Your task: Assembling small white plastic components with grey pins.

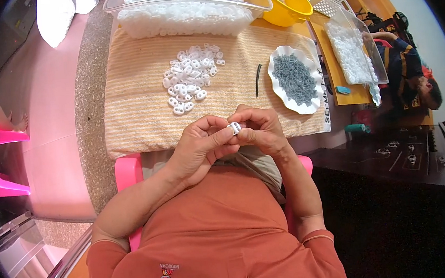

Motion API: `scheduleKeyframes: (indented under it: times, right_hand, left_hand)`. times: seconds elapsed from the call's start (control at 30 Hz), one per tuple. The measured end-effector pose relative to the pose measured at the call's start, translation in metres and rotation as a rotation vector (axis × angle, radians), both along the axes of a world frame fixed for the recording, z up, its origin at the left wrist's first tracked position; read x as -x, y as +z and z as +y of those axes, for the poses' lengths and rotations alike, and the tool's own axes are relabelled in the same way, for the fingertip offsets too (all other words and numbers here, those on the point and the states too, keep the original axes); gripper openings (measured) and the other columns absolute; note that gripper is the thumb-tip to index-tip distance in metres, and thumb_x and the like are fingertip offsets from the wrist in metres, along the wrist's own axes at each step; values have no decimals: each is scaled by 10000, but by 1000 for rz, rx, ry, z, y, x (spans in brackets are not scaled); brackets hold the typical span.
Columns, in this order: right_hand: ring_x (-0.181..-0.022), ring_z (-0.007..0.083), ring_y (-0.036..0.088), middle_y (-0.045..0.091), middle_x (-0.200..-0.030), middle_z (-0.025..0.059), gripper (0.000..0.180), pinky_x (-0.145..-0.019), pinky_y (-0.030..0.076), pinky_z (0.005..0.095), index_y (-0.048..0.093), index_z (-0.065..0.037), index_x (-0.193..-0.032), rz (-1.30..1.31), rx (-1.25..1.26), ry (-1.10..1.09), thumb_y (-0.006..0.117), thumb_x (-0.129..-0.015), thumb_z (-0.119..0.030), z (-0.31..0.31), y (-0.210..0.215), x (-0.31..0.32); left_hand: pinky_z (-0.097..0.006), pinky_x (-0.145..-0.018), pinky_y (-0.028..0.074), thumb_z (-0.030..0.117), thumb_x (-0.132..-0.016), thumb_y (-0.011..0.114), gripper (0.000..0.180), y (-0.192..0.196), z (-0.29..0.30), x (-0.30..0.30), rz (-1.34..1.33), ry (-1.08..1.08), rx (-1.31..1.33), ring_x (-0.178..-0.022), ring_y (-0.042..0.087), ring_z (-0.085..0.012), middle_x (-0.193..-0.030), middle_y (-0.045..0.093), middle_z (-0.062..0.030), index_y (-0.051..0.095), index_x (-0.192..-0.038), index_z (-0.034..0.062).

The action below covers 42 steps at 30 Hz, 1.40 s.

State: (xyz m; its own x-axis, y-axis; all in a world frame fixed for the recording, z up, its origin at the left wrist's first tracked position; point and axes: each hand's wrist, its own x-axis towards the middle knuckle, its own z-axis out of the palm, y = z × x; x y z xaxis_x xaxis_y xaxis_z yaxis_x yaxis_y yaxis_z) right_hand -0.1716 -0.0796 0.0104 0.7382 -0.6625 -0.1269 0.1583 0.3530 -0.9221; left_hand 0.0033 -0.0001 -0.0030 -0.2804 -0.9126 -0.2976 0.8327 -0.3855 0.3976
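Close to my body, at the near edge of the striped cloth, both hands meet around a small white plastic piece with round holes [236, 127]. The thumb and fingers of my left hand [199, 145] pinch its left side. From the right, my right hand [262, 130] grips the same piece, thumb at the front. My fingertips cover part of it. Beyond my left hand lies a loose pile of similar white two-hole pieces [191, 78]. A white scalloped dish [276, 84] full of tiny grey parts [295, 77] sits beyond my right hand.
A thin black stick [258, 80] lies left of the dish. At the back stand a clear bin [115, 5] heaped with white pieces and a yellow basin [301, 7]. On the right are another clear tub [381, 72] and a person [409, 67]. A pink stool [2, 163] stands left.
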Motion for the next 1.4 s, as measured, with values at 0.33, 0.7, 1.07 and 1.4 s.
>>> scheduleKeyframes:
  times: [0.33, 0.7, 1.07, 1.4]
  right_hand:
    - [-759, 79, 517, 596, -862, 40, 229, -662, 402, 196, 660, 35, -990, 2, 188, -22, 721, -796, -71, 5, 2, -5]
    - [-756, 76, 532, 578, -871, 33, 241, -662, 438, 207, 645, 35, -1021, 16, 214, 7, 709, -824, -87, 6, 3, -1]
    - [-653, 98, 587, 623, -754, 22, 90, -623, 495, 230, 599, -12, -871, 245, -117, -102, 653, -866, -84, -15, 29, 0]
    - [-595, 99, 572, 596, -764, 38, 261, -585, 525, 254, 601, 11, -1033, 227, 448, -818, 684, -832, -133, -188, 95, 17]
  left_hand:
    - [-251, -740, 572, 57, -880, 634, 78, 0, 3, 3, -33, 19, 36, -803, 635, -118, -912, 643, -55, 568, -914, 34]
    - [-265, -739, 558, 72, -880, 642, 82, 0, 3, 5, -106, 15, 91, -774, 628, -124, -858, 638, -53, 574, -888, 28]
    - [-275, -755, 550, 113, -896, 631, 119, 1, -1, 3, -110, 1, -14, -844, 618, -133, -982, 631, -72, 576, -960, 29]
    - [-267, -750, 565, 112, -877, 651, 116, 6, 1, 6, -162, -41, -51, -828, 621, -120, -1062, 603, -111, 583, -943, 46]
